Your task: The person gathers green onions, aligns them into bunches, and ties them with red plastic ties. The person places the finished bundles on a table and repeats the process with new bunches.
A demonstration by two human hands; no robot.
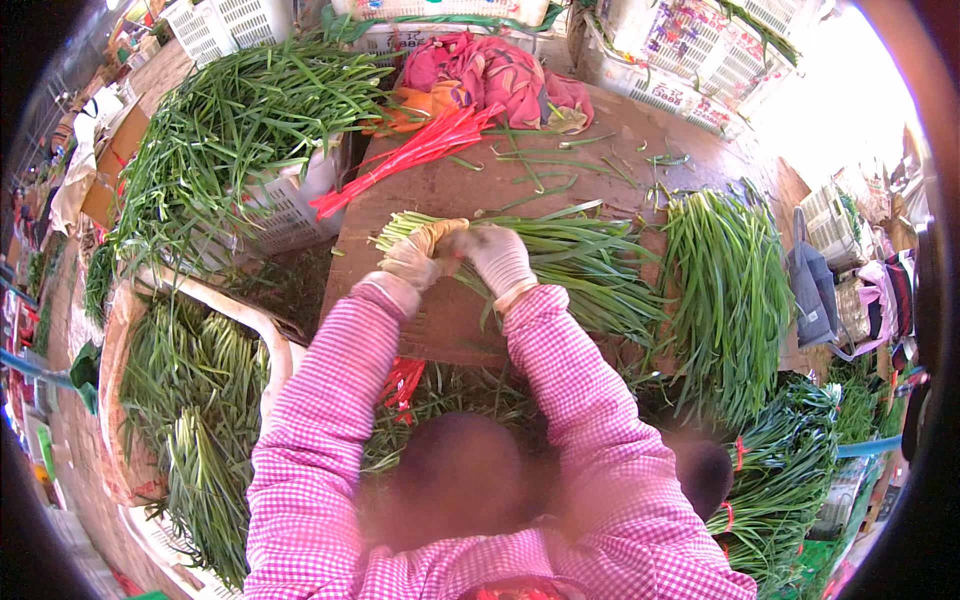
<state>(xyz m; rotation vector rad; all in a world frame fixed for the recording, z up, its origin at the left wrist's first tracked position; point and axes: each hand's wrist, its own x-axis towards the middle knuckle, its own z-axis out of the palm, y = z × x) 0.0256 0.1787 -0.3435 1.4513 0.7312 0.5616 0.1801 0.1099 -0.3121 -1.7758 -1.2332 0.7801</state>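
A bundle of garlic chives [592, 259] lies across the brown work board, its pale cut ends to the left and its green leaves fanned to the right. My left hand [420, 251], in a pale glove, grips the bundle near the stem ends. Touching its fingers from the right is my gloved right hand [496, 259], arched over the same bundle. Its fingertips are blurred, and whether they pinch anything is hidden. Beyond my hands a sheaf of red ties [409, 161] rests on the brown board [442, 330].
Loose chives [727, 285] hang over the board's right edge. Chives are heaped on a white crate [289, 214] at far left. Nearer left, a white-rimmed container [259, 319] holds more. Red cloth [495, 79] and an orange glove [424, 105] lie behind. Tied bunches [780, 450] sit lower right.
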